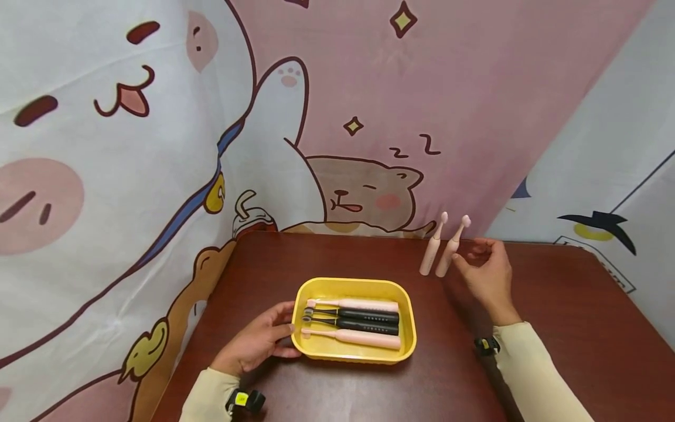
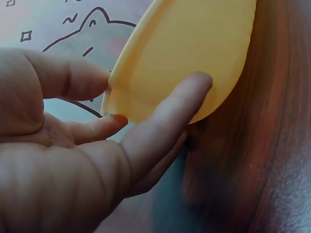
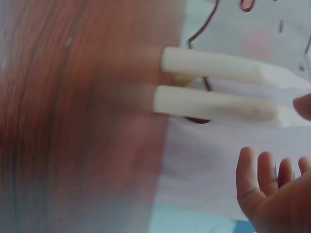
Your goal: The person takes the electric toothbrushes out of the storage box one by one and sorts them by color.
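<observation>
My left hand [image 1: 259, 338] is at the left end of a yellow plastic tray [image 1: 353, 356], its spread fingertips against the outer wall and rim. Inside the tray, two black electric toothbrushes [image 1: 369, 326] lie side by side between two pink ones [image 1: 369, 338], heads to the left. Two more pink electric toothbrushes stand upright on the table, a left one [image 1: 430, 255] and a right one [image 1: 447, 257]. Beside the right one is my right hand [image 1: 487, 278], thumb tip close at its handle, the other fingers loosely bent and apart from it. Nothing is gripped in that hand.
The dark red-brown wooden table [image 1: 559, 328] reaches back to a wall hung with cartoon-printed cloth [image 1: 337, 76]. Both standing toothbrushes are near the table's back edge, to the right of the tray.
</observation>
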A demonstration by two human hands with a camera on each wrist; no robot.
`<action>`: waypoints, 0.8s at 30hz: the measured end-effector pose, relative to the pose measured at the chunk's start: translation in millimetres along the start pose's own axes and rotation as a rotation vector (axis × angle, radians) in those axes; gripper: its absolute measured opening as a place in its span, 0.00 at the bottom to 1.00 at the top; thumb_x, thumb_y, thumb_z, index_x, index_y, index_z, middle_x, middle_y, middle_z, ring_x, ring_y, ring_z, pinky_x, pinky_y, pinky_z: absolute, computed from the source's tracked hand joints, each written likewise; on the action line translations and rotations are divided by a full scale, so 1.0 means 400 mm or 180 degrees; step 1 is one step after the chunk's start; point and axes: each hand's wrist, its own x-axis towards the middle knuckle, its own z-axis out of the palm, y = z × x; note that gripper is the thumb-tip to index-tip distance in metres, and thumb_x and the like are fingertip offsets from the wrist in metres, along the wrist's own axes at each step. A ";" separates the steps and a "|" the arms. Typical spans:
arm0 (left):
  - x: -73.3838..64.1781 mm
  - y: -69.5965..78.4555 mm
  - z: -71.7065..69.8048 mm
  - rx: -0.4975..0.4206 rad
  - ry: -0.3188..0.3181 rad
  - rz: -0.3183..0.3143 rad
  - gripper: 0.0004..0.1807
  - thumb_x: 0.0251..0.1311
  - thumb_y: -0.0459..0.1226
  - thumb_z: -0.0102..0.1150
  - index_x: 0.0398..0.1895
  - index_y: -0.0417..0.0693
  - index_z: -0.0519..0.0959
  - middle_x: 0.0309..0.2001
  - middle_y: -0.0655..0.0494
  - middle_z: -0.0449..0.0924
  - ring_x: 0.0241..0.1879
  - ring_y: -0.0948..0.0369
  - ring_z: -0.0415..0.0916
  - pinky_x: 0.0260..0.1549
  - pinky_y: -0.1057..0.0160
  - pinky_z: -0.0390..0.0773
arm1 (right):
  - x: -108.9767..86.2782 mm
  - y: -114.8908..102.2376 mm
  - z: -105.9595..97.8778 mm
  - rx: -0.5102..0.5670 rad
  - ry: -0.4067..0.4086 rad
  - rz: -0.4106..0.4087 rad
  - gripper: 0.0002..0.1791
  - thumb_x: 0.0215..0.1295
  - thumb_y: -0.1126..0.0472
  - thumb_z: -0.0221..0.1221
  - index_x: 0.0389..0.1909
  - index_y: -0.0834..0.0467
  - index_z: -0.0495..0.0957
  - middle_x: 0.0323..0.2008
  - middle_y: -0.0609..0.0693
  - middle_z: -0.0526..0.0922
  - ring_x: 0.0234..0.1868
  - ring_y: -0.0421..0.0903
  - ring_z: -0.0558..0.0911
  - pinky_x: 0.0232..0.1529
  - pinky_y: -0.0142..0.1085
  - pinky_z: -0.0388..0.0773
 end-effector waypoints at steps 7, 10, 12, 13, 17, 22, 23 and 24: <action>0.001 -0.002 0.004 -0.0057 0.0000 0.0011 0.33 0.72 0.31 0.44 0.77 0.41 0.48 0.70 0.30 0.55 0.61 0.42 0.73 0.45 0.45 0.84 | -0.043 -0.084 -0.027 0.0090 0.0278 -0.0132 0.30 0.54 0.54 0.71 0.55 0.57 0.70 0.41 0.50 0.77 0.39 0.36 0.77 0.35 0.15 0.71; 0.000 -0.003 0.005 -0.0069 -0.0016 0.0034 0.32 0.73 0.31 0.43 0.77 0.40 0.47 0.70 0.29 0.54 0.62 0.42 0.72 0.45 0.44 0.84 | -0.061 -0.128 -0.030 0.0187 0.0170 -0.0367 0.27 0.54 0.58 0.72 0.51 0.59 0.73 0.40 0.52 0.78 0.38 0.38 0.78 0.33 0.14 0.73; -0.001 -0.002 0.006 -0.0075 -0.0016 0.0033 0.32 0.73 0.31 0.43 0.77 0.40 0.47 0.70 0.29 0.54 0.62 0.42 0.72 0.46 0.44 0.84 | -0.070 -0.157 -0.028 0.0266 0.0078 -0.0552 0.24 0.53 0.60 0.72 0.49 0.61 0.74 0.39 0.54 0.79 0.36 0.41 0.79 0.32 0.15 0.75; -0.001 -0.002 0.006 -0.0075 -0.0015 0.0030 0.32 0.73 0.31 0.43 0.77 0.40 0.47 0.70 0.29 0.54 0.62 0.42 0.72 0.45 0.44 0.84 | -0.076 -0.172 -0.026 0.0294 0.0025 -0.0643 0.23 0.53 0.62 0.72 0.48 0.61 0.75 0.39 0.54 0.79 0.36 0.42 0.80 0.31 0.16 0.75; -0.001 0.000 0.007 -0.0087 -0.0033 0.0010 0.32 0.73 0.31 0.43 0.77 0.41 0.47 0.69 0.29 0.55 0.61 0.42 0.73 0.45 0.45 0.84 | -0.100 -0.232 -0.017 0.0272 -0.0265 -0.0947 0.20 0.52 0.64 0.72 0.45 0.59 0.76 0.37 0.51 0.79 0.34 0.43 0.79 0.31 0.19 0.77; -0.002 0.003 0.007 -0.0100 -0.0073 0.0026 0.32 0.73 0.30 0.43 0.76 0.40 0.47 0.70 0.29 0.54 0.61 0.42 0.73 0.45 0.45 0.84 | -0.138 -0.300 0.008 0.0098 -0.0884 -0.1374 0.19 0.51 0.61 0.74 0.42 0.51 0.78 0.36 0.42 0.81 0.35 0.43 0.81 0.35 0.30 0.81; -0.002 0.004 0.007 -0.0101 -0.0076 0.0030 0.32 0.73 0.30 0.43 0.76 0.40 0.47 0.70 0.29 0.54 0.61 0.42 0.73 0.45 0.45 0.84 | -0.148 -0.311 0.016 0.0039 -0.1064 -0.1458 0.19 0.51 0.60 0.74 0.42 0.50 0.78 0.37 0.41 0.81 0.35 0.42 0.81 0.37 0.33 0.82; -0.002 0.004 0.008 -0.0100 -0.0076 0.0034 0.32 0.73 0.29 0.43 0.76 0.40 0.47 0.70 0.29 0.54 0.61 0.42 0.73 0.45 0.45 0.84 | -0.157 -0.319 0.024 -0.0030 -0.1253 -0.1548 0.19 0.51 0.59 0.74 0.42 0.48 0.78 0.37 0.40 0.80 0.36 0.42 0.81 0.37 0.35 0.82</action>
